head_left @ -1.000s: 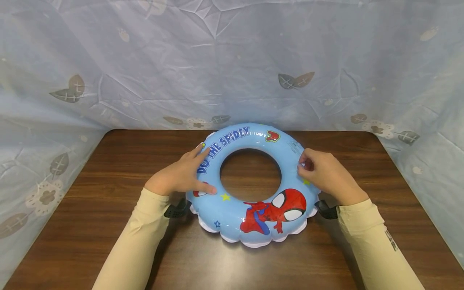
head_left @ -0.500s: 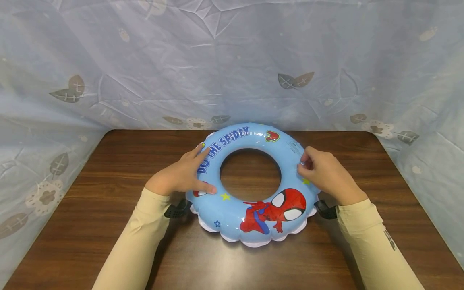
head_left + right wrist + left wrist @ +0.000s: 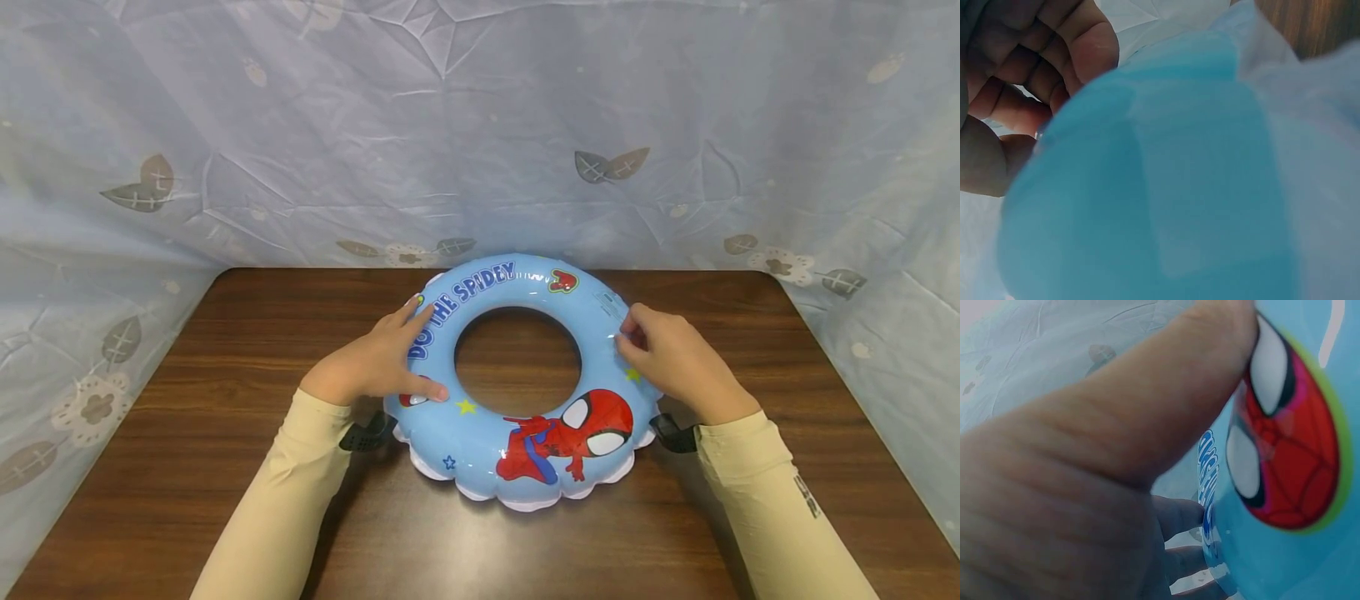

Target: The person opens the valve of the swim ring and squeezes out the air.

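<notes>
Blue swim ring [image 3: 480, 442]: lies near tabletop's [image 3: 255, 358] back edge, patterned curtain [image 3: 450, 125] behind. Left hand [image 3: 375, 360]: fingers spread, rests on ring's left side. Right hand [image 3: 678, 358]: pinches ring's right side, partly covering it.

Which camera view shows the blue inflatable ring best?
The head view, because nearly the whole ring appears. The left wrist view shows only a printed section; the right wrist view, a blurred blue one.
</notes>
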